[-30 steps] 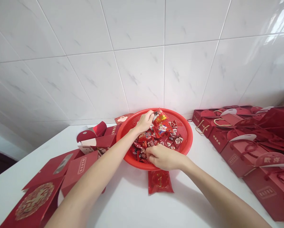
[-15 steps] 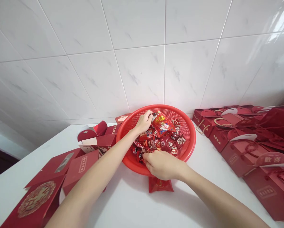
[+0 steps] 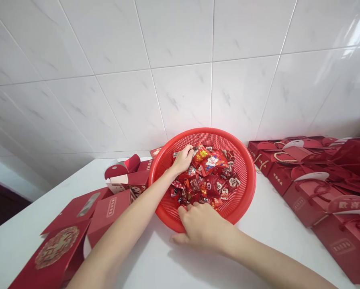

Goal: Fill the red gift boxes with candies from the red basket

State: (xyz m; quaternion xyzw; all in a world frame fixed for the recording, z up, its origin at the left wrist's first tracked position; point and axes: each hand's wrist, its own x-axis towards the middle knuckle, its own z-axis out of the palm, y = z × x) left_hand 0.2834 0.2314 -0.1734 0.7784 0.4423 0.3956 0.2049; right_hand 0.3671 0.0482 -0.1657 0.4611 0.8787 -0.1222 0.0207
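Observation:
A red plastic mesh basket (image 3: 248, 176) holds a heap of wrapped candies (image 3: 211, 184) in red and dark-red wrappers. My left hand (image 3: 183, 159) reaches over its left side, fingers closed at the edge of a red candy packet (image 3: 200, 155) with gold lettering. Another shiny red packet (image 3: 215, 161) with a white and blue picture lies right beside it. My right hand (image 3: 199, 224) is at the near rim, thumb outside and below, fingers curled over to the inside. That hand covers part of the rim.
On the left of the white table (image 3: 156, 261) lie several red gift boxes (image 3: 113, 208), some with open flaps. A row of red gift boxes (image 3: 300, 200) with rope handles lines the right side. A tiled wall (image 3: 186, 100) rises close behind the basket.
My right hand has left the candies and taken hold of the near rim. The basket looks tipped slightly towards me. The red packet on the table in front is now out of sight.

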